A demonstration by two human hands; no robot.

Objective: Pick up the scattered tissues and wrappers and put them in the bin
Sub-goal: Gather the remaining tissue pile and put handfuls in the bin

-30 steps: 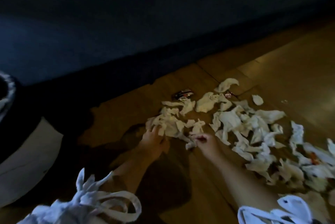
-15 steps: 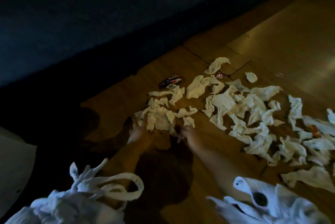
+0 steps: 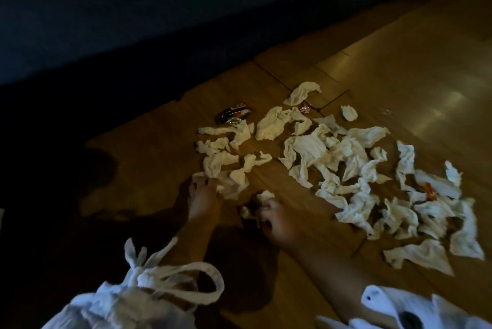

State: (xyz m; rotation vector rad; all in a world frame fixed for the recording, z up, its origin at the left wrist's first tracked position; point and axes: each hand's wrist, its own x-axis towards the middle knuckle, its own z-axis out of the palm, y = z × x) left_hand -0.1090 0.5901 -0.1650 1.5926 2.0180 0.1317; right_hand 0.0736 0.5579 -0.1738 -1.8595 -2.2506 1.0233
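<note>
— So, what is underfoot?
— A wooden floor (image 3: 399,68), dimly lit, with plank seams running diagonally and pale glare at the right. A dark blue mass (image 3: 133,9) fills the far side, and its shadowed edge bounds the floor along the upper left.
— Any open room?
— Bare boards at the far right beyond the litter, and a bare strip between the hands and the main heap.
— And the litter?
— Tissues (image 3: 332,153) spread in a band from the centre down to the lower right. A dark wrapper (image 3: 234,116) lies at the band's far left end. Its long axis runs roughly left to right, with the right end tipped slightly away. A small pink wrapper (image 3: 305,108) sits beside the farthest tissue, and an orange wrapper (image 3: 430,190) shows among the tissues at the right.
— The hands?
— The right hand (image 3: 277,222) has its fingers (image 3: 270,206) curled round a crumpled tissue (image 3: 262,197). The left hand (image 3: 203,199) touches the nearest clump, but it is too blurred to tell whether it grips.
</note>
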